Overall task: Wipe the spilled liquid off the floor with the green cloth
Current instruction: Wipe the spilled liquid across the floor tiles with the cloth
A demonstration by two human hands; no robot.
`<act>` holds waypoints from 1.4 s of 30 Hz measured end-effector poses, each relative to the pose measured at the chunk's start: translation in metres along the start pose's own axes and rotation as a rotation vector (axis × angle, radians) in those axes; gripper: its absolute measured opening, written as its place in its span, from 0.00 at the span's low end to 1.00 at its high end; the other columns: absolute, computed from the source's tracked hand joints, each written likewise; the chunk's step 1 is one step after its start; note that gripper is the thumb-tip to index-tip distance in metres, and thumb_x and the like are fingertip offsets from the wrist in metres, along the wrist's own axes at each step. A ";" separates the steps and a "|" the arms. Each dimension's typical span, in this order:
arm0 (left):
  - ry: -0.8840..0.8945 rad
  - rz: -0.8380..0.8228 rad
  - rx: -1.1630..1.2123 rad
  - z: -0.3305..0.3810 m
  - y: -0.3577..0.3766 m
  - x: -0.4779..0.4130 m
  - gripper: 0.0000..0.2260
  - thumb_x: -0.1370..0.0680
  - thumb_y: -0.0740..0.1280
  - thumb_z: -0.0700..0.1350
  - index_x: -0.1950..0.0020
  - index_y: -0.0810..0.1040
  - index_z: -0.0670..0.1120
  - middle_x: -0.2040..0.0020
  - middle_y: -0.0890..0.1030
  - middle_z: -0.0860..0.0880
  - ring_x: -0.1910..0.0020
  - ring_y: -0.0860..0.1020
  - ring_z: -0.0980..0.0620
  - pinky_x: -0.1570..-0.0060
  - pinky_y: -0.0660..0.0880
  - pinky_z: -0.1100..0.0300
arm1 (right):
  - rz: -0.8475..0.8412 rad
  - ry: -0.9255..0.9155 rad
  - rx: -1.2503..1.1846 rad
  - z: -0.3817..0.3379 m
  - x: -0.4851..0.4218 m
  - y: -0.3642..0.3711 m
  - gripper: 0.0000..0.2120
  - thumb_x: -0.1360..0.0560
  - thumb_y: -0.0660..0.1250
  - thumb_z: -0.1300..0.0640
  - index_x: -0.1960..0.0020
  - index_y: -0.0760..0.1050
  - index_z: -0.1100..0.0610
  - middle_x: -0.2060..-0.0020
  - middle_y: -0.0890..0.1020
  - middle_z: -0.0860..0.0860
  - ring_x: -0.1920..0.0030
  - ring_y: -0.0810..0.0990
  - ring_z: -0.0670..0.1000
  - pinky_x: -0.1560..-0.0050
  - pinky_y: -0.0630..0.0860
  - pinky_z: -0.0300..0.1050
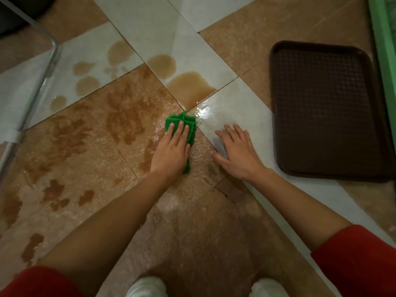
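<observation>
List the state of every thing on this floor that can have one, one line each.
green cloth: bunched, lying on the wet floor under the left hand.
left hand: fingers straight, pressing on the cloth.
right hand: fingers spread, flat on a pale tile, holding nothing.
spilled liquid: brown puddles and smears, unwiped, beyond and left of the cloth.
brown tray: lying flat on the floor, right of the right hand.
</observation>
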State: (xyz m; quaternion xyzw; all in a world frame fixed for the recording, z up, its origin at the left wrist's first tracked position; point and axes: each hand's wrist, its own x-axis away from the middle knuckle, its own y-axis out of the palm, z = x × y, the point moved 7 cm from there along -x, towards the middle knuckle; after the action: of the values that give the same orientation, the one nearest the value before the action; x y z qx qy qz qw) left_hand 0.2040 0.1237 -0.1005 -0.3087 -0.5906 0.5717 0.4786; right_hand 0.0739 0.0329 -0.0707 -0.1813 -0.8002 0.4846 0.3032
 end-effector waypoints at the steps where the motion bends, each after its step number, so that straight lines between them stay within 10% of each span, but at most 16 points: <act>1: -0.006 -0.012 0.015 0.001 0.003 0.006 0.24 0.18 0.43 0.51 0.24 0.43 0.45 0.23 0.46 0.46 0.25 0.42 0.46 0.26 0.48 0.52 | 0.007 0.006 -0.009 0.001 0.000 -0.001 0.29 0.22 0.55 0.42 0.25 0.55 0.52 0.23 0.52 0.54 0.24 0.44 0.54 0.26 0.40 0.54; 20: 0.067 -0.078 0.097 -0.007 0.005 0.042 0.24 0.19 0.48 0.53 0.24 0.49 0.48 0.23 0.51 0.49 0.25 0.48 0.47 0.31 0.60 0.47 | -0.009 -0.012 0.003 -0.014 -0.002 -0.004 0.28 0.21 0.54 0.42 0.25 0.55 0.52 0.24 0.53 0.54 0.24 0.44 0.55 0.25 0.39 0.55; 29: 0.264 -0.111 0.025 0.000 0.025 0.048 0.26 0.23 0.33 0.55 0.27 0.38 0.48 0.25 0.43 0.50 0.26 0.39 0.47 0.29 0.53 0.51 | 0.004 -0.032 -0.005 -0.022 -0.003 -0.008 0.28 0.21 0.54 0.43 0.25 0.55 0.52 0.24 0.53 0.54 0.24 0.44 0.54 0.26 0.39 0.55; 37: 0.057 -0.115 0.061 -0.019 0.010 0.038 0.23 0.18 0.44 0.50 0.25 0.39 0.48 0.26 0.39 0.52 0.25 0.38 0.48 0.28 0.43 0.52 | -0.031 -0.029 -0.002 -0.020 0.004 -0.001 0.28 0.21 0.53 0.41 0.25 0.55 0.52 0.23 0.52 0.54 0.24 0.44 0.54 0.26 0.39 0.55; 42: 0.159 -0.037 0.060 -0.013 0.014 0.055 0.23 0.20 0.45 0.51 0.27 0.51 0.44 0.26 0.58 0.43 0.26 0.51 0.43 0.28 0.54 0.47 | -0.034 -0.077 0.015 -0.034 0.001 0.003 0.28 0.21 0.54 0.43 0.24 0.55 0.53 0.23 0.51 0.54 0.24 0.43 0.54 0.26 0.38 0.53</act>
State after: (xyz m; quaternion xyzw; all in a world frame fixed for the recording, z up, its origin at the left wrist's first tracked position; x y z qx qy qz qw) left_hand 0.1941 0.1810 -0.1038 -0.3278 -0.5389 0.5537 0.5437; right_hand 0.0952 0.0571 -0.0610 -0.1468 -0.8104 0.4922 0.2818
